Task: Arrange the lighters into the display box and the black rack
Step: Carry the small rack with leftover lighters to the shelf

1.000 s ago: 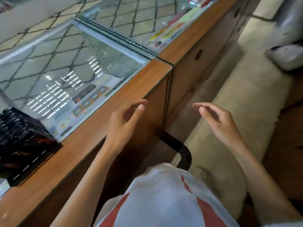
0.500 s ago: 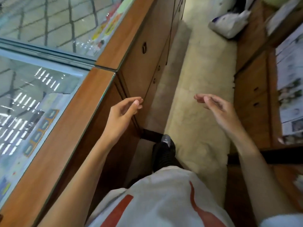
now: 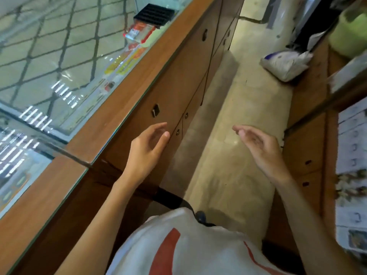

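Left grip [image 3: 148,147] and right grip [image 3: 260,147] loosely spread, empty, over the aisle floor [image 3: 238,96]; lighter box of a second ago gone from view, black rack [image 3: 154,13] now visible far along the tabletop [image 3: 151,72]; probably heading for it

No text readable, counter stickers [image 3: 123,62] blurred (wall sheets [image 3: 352,139] too)

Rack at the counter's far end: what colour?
Black; the rack shows best in the head view.

black rack [image 3: 154,13], brown wooden counter [image 3: 127,100], white-and-red shirt [image 3: 178,249]
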{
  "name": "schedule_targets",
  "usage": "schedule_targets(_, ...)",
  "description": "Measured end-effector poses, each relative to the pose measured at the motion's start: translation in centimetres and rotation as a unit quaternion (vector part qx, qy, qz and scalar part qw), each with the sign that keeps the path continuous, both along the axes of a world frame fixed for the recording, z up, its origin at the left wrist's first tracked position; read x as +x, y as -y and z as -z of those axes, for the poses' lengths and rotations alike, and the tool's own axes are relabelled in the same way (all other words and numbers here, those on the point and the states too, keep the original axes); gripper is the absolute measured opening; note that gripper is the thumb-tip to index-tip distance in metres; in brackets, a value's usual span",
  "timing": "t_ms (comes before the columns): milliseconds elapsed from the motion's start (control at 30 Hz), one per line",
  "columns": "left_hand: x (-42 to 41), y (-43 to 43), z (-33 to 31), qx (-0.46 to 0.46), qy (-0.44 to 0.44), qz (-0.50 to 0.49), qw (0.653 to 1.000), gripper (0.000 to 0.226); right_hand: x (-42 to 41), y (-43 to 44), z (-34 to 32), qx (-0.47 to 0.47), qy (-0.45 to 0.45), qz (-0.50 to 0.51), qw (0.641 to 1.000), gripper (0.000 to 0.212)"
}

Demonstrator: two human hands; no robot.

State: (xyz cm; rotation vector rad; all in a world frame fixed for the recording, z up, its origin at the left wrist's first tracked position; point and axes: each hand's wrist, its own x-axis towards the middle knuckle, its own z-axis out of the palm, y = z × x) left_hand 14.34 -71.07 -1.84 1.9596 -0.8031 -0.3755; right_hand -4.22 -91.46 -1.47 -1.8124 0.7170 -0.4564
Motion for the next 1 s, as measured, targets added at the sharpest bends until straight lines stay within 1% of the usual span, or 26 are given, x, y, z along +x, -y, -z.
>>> schedule_targets(133, 1.6, 5.8, -0.9, -0.001, 0.034, -0.024, 0.999, 0.037, 3.3, 6.5, -0.7, -0.025, 0.006, -0.027, 0.999, 0.021)
schedule_targets(300, 5.1, 11.7, -1.2, -0.002, 0.056, -0.071, 0.996, 0.041, 8.4, 13.2, -0.3, -0.018, 0.017, -0.063, 0.998, 0.031)
schedule_targets(367, 7.1, 14.0, -1.1, -0.019, 0.045, -0.100, 0.994, 0.040, 11.3, 15.9, -0.1, -0.014, 0.019, -0.074, 0.997, 0.033)
schedule_targets(533, 12.3, 19.1, -1.3, -0.090, 0.012, -0.180, 0.979, 0.024, 20.2, 21.8, -0.7, -0.012, 0.039, -0.104, 0.994, 0.023)
schedule_targets(600, 14.5, 20.8, -1.7, -0.093, 0.015, -0.207, 0.974, 0.021, 23.5, 23.9, -1.4, -0.022, 0.055, -0.135, 0.989, 0.022)
schedule_targets(733, 18.3, 23.2, -2.5, -0.073, 0.010, -0.245, 0.967, 0.026, 30.1, 27.6, -2.6, 0.001, 0.075, -0.188, 0.979, 0.018)
schedule_targets(800, 20.1, 24.0, -2.7, -0.073, 0.015, -0.281, 0.957, 0.028, 33.8, 28.9, -2.9, 0.004, 0.083, -0.220, 0.972, 0.017)
schedule_targets(900, 22.4, 24.9, -2.5, -0.072, 0.026, -0.353, 0.933, 0.032, 39.5, 30.5, -3.2, 0.002, 0.090, -0.276, 0.957, 0.016)
schedule_targets(967, 23.8, 25.5, -2.0, -0.064, 0.046, -0.413, 0.907, 0.028, 43.3, 31.2, -3.1, -0.004, 0.085, -0.322, 0.943, 0.017)
schedule_targets(1000, 24.3, 25.8, -1.8, -0.058, 0.055, -0.451, 0.889, 0.025, 45.1, 31.5, -3.1, -0.007, 0.082, -0.346, 0.935, 0.018)
